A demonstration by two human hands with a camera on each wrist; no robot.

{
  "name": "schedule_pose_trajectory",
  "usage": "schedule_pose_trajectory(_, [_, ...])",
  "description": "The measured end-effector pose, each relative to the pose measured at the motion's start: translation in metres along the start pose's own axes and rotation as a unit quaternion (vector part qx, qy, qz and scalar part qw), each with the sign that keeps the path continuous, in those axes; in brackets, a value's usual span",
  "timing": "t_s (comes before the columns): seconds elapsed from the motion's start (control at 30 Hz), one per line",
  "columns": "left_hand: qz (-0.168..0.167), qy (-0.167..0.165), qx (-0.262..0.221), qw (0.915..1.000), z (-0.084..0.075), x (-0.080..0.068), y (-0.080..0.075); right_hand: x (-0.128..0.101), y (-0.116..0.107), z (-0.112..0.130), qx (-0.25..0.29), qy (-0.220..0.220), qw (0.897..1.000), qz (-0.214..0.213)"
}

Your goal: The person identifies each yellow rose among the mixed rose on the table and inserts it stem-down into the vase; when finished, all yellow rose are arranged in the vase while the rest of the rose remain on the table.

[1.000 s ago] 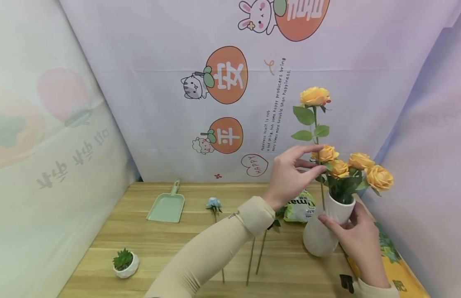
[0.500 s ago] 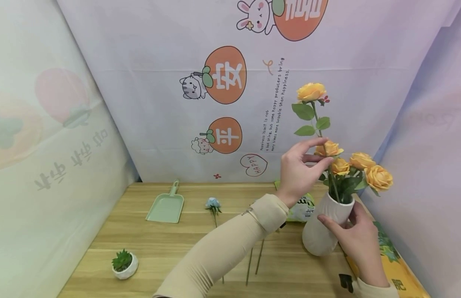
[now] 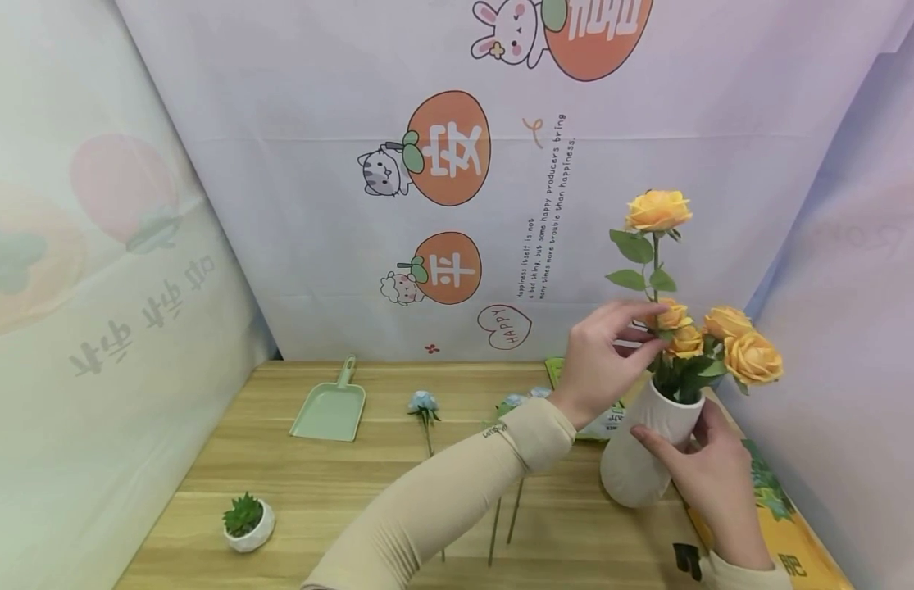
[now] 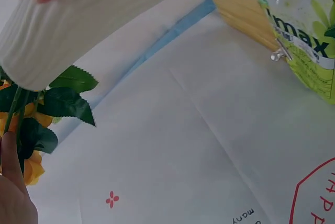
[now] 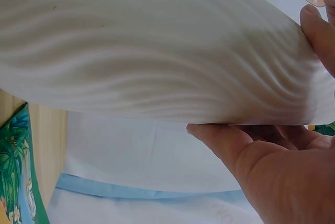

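Orange fabric rose on a long green stem (image 3: 657, 211), pinched in the left hand (image 3: 600, 360), lower end down among the blooms in the white ribbed ceramic vase (image 3: 637, 459). Right hand (image 3: 711, 475) wrapped around that vase, upright on the wooden surface (image 3: 338, 492). Farther left: pale green plastic dustpan (image 3: 329, 406), small potted succulent (image 3: 247, 520).

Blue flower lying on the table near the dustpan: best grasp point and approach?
Pinch the blue flower on its thin green stem, just below the bloom, coming from straight above. It lies flat on the wooden table, with the stem running toward the camera, so set the fingers across it. The green dustpan to its left leaves room.
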State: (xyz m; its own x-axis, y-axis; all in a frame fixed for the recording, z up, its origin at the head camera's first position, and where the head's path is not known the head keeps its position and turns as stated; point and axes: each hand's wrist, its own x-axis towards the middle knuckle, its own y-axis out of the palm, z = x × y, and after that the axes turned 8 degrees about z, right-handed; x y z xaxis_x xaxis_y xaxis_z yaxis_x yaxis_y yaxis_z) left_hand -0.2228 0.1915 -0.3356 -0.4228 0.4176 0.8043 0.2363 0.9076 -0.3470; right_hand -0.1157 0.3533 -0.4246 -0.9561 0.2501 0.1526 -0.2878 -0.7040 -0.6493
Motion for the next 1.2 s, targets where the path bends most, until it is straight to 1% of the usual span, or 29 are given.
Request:
schedule_pose_trajectory(0.1, [0.008,0.005,0.008,0.9999,0.002,-0.005,0.002,0.001,-0.002,0.000,-0.001,0.002,1.000,0.004])
schedule_pose_trajectory(0.27, [0.002,0.011,0.020,0.9997,0.005,-0.011,0.003,0.001,-0.002,0.000,0.000,0.001,1.000,0.008])
schedule_pose_trajectory(0.4, [0.005,0.014,0.028,0.9995,0.007,-0.016,0.005,0.001,-0.002,0.000,-0.001,0.000,1.000,0.006])
schedule_pose_trajectory(0.67, [0.032,0.013,0.040,0.9986,0.011,-0.024,0.008,0.001,-0.001,0.000,0.005,-0.001,1.000,0.004])
schedule_pose_trajectory(0.83, [0.055,0.005,0.031,0.9980,0.015,-0.033,0.011,0.001,0.000,0.001,0.012,-0.004,1.000,0.003])
schedule_pose_trajectory(1.03, [0.066,0.007,0.021,0.9976,0.021,-0.039,0.012,0.000,-0.001,0.003,0.021,0.002,1.000,0.007])
schedule_pose_trajectory(1.2, [0.092,-0.001,0.038,0.9951,0.023,-0.041,0.011,0.000,-0.001,0.003,0.025,0.001,1.000,0.006])
